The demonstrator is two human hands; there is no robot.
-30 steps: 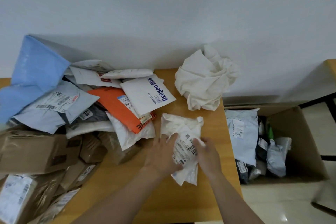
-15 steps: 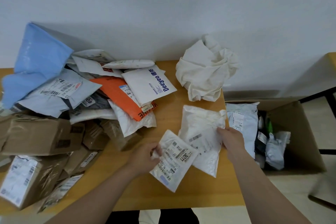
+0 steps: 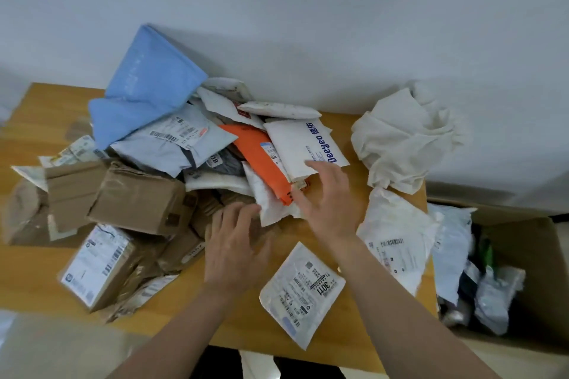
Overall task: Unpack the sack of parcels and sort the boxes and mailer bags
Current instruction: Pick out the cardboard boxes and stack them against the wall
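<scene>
A heap of mailer bags fills the back of the wooden table [image 3: 27, 274], with a light blue bag [image 3: 144, 86], an orange bag [image 3: 261, 160] and a white "Deeyeo" bag [image 3: 303, 144] on top. Brown cardboard boxes [image 3: 138, 197] crowd the left side. My left hand [image 3: 237, 243] hovers with fingers spread near the boxes' edge, holding nothing. With fingers spread, my right hand [image 3: 329, 200] reaches over the orange bag's lower end. Two white mailers lie released: a small labelled one [image 3: 303, 292] near the front edge and a larger one [image 3: 397, 234] at the right edge.
The crumpled white cloth sack [image 3: 403, 138] sits at the back right corner against the wall. On the floor to the right stands an open cardboard carton [image 3: 529, 243] holding several mailer bags [image 3: 452, 240].
Both hands have let go of the two white mailers, which now lie on the table. The hands moved back and left toward the heap, and my view shifted left.
</scene>
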